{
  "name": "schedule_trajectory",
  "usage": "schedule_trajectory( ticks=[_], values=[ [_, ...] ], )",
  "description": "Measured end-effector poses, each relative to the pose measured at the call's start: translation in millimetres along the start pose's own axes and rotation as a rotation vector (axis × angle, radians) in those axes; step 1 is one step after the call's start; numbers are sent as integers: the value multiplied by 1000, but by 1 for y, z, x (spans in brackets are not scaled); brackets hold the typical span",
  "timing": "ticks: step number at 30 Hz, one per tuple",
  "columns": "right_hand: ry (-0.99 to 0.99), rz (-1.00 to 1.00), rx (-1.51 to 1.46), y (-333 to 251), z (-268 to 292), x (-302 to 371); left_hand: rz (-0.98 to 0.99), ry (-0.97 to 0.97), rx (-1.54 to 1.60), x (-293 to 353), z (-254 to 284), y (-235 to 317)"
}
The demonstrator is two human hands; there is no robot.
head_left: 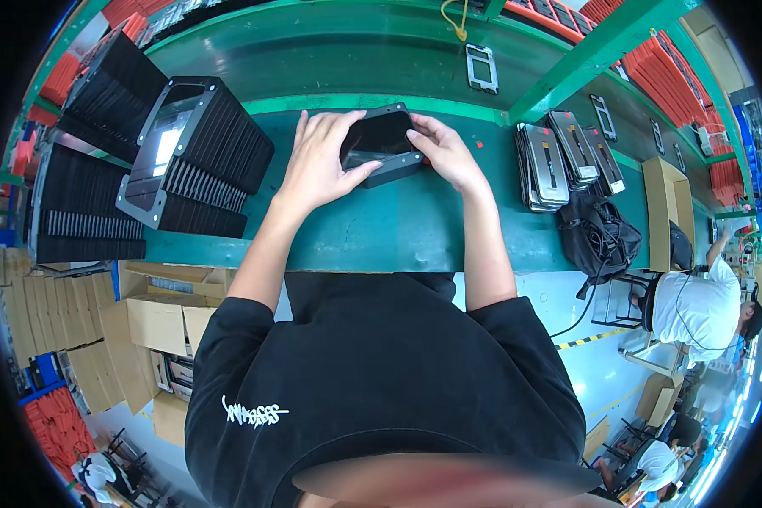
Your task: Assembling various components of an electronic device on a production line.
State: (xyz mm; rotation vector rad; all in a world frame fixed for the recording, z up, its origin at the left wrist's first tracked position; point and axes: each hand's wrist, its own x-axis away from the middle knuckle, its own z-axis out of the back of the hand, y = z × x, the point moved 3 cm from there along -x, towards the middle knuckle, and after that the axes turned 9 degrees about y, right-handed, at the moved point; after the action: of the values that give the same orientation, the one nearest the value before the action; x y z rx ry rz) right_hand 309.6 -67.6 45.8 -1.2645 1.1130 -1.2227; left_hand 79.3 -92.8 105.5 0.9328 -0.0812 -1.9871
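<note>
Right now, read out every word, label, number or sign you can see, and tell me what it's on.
Nothing I can quote reliably.
White stylised lettering on the black shirt: too distorted to read.
Flat silver-edged pieces stacked at right: any markings are too small.
Black block between the left hand and right hand: no readable text.
</note>
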Motion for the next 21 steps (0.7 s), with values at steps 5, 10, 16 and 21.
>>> schedule_trajectory(
  ticks=[5, 10, 16, 21],
  values=[
    [37, -5, 4, -1, -9, 6, 18, 38, 57, 2, 4, -4],
    [99, -12, 1, 3, -15, 9, 47, 44, 86, 5, 3, -8],
    [129, -34, 22, 2, -16, 10, 73, 51, 107, 6, 5, -7],
    [130, -36, 14, 3, -16, 9, 75, 63, 126, 5, 4, -8]
  ],
)
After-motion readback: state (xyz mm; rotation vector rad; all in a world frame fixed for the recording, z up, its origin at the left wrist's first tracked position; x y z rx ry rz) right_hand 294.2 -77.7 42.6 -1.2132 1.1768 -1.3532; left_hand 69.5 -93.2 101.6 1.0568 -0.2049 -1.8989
